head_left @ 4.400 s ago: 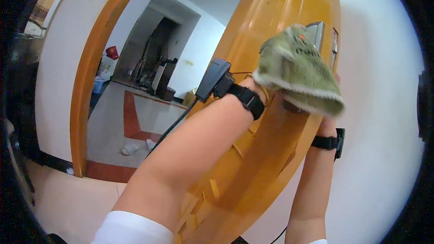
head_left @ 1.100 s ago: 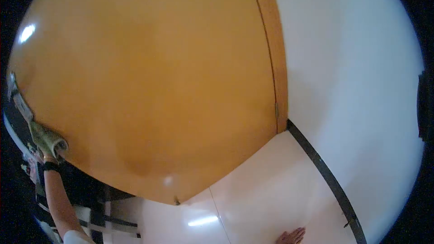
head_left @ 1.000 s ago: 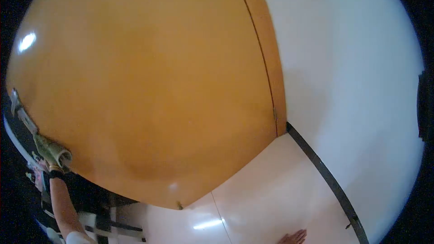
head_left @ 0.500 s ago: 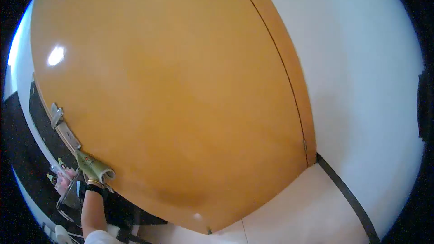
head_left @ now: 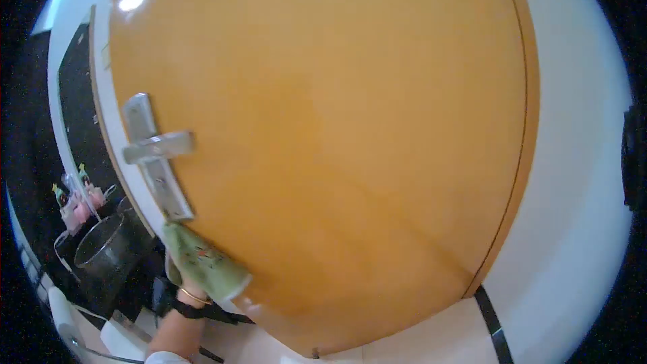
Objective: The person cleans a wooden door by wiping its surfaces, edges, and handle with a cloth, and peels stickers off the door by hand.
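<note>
My left hand (head_left: 193,288) is at the free edge of an orange-brown wooden door (head_left: 323,155), just below its lock plate. A green cloth (head_left: 206,264) with a small printed or stitched pattern drapes over the hand and lies against the door. The cloth hides most of the fingers, which appear wrapped around it at the edge. A gold bangle and a black band circle the wrist. Above the cloth, the silver lever handle (head_left: 162,147) sticks out from its metal plate (head_left: 168,192). My right hand is out of view.
Behind the door's edge, at left, are a dark basin (head_left: 101,249), pink items (head_left: 79,209) and a mirror (head_left: 79,87). A white wall (head_left: 573,162) stands at right. Pale floor tiles (head_left: 404,337) and a dark skirting strip (head_left: 495,327) run below.
The door's free edge has shifted right in view, and the handle shows more fully. My left hand and the cloth appear farther right. More of the room behind is visible.
</note>
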### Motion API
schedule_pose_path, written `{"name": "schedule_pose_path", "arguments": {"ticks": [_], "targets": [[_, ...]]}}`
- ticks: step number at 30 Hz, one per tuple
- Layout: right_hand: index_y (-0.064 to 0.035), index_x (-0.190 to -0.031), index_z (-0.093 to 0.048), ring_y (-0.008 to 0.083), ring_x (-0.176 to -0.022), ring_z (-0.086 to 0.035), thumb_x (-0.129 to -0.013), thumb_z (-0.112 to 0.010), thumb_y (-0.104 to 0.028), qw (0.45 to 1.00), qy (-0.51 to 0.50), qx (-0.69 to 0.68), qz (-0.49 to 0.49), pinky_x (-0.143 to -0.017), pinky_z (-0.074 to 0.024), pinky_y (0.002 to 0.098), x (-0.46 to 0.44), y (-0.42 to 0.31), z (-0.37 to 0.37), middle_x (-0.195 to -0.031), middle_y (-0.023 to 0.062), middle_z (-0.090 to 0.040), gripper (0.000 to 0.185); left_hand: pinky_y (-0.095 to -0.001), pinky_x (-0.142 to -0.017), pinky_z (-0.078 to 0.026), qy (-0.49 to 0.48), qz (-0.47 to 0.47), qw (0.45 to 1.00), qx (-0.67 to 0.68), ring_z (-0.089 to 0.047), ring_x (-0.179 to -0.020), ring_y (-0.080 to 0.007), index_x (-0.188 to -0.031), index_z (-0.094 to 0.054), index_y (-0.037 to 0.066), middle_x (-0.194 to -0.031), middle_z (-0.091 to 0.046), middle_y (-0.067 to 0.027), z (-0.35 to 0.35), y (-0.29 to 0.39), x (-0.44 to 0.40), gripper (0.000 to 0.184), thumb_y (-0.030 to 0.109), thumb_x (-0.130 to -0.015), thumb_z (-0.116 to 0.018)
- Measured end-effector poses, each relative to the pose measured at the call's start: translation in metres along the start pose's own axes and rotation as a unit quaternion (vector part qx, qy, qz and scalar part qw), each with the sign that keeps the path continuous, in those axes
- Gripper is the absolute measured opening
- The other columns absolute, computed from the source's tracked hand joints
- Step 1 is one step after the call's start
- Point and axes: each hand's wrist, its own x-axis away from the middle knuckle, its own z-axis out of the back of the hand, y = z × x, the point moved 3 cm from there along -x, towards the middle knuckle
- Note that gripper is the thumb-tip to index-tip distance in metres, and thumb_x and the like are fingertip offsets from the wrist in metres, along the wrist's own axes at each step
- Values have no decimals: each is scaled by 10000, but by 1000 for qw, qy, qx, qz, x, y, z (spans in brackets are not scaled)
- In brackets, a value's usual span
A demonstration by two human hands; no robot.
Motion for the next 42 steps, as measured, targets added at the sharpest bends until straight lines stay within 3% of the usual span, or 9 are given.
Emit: {"name": "schedule_pose_path", "arguments": {"ticks": [5, 9, 11, 14, 18, 22, 26, 31, 42], "targets": [[2, -1314, -628, 237, -1204, -581, -1045, -525, -516, 883, -199, -381, 189, -1022, -471, 392, -21, -276, 11, -1259, 158, -657, 592, -366, -1037, -425, 104, -213, 965, -108, -526, -1181, -182, -1365, -505, 19, -1252, -557, -81, -15, 99, 22, 569, 349, -942, -696], [-106, -1546, -379, 325, -1355, -492, -1062, -463, -522, 462, -559, -687, 48, -1136, -410, 477, 9, -463, 128, -1554, 160, -426, 643, -402, -947, -509, -310, 170, 888, 293, -622, -1104, -277, -1367, -537, -9, -1224, -625, -155, -15, 138, 44, 485, 234, -971, -676], [-121, -1570, -329, 338, -1348, -495, -1073, -451, -496, 159, -664, -723, -100, -1144, -413, 487, 16, -491, 148, -1569, 145, -401, 634, -419, -963, -516, -469, -173, 863, 77, -599, -1208, -348, -1500, -439, 3, -1366, -585, -200, -44, 203, 18, 616, 212, -969, -673], [-125, -1576, -330, 338, -1368, -478, -1076, -448, -477, 481, -622, -613, 81, -1159, -404, 499, 0, -492, 150, -1565, 144, -408, 623, -417, -1081, -418, -535, -197, 821, 26, -478, -1351, -334, -1606, -241, 26, -1512, -446, -200, -57, 228, 18, 788, 159, -959, -669], [-113, -1592, -302, 315, -1401, -460, -1067, -515, -352, 621, -498, -605, 28, -1136, -436, 462, -52, -492, 197, -1572, 123, -417, 615, -390, -1108, -387, -528, -175, 825, 102, -420, -1407, -311, -1633, -127, 17, -1603, -347, -195, -42, 266, 6, 870, 135, -961, -667], [-42, -1150, -559, 219, -994, -651, -1069, -483, -166, 639, -82, -723, 251, -878, -552, 389, -120, -542, 285, -1140, 76, -653, 166, -357, -945, -497, -554, 77, 815, 151, -612, -1117, -236, -1431, -478, -12, -1255, -635, -150, -6, 217, -10, 559, 227, -970, -686], [-50, -1209, -588, 313, -1067, -624, -989, -581, -77, 688, 183, -533, 458, -956, -491, 429, -137, -620, 325, -1101, 109, -672, 222, -368, -938, -495, -25, 65, 993, 92, -614, -1007, -184, -1252, -567, -17, -1141, -647, -105, -12, 156, -72, 428, 344, -1116, -384], [-43, -1200, -633, 358, -1124, -583, -914, -651, -110, 611, 331, -197, 692, -983, -450, 414, -96, -723, 344, -1151, 178, -655, 294, -332, -890, -495, -95, 215, 943, 235, -591, -963, -142, -1175, -602, -20, -1065, -641, -73, -60, 59, -91, 496, 400, -1118, -344], [-21, -1260, -622, 354, -1064, -645, -982, -578, -295, 558, 546, -93, 618, -884, -501, 478, -170, -872, 447, -1162, 195, -676, 393, -337, -657, -485, -155, 192, 940, 235, -585, -791, -133, -1033, -639, -18, -887, -646, -67, -69, 50, -80, 280, 256, -985, -604]]}}
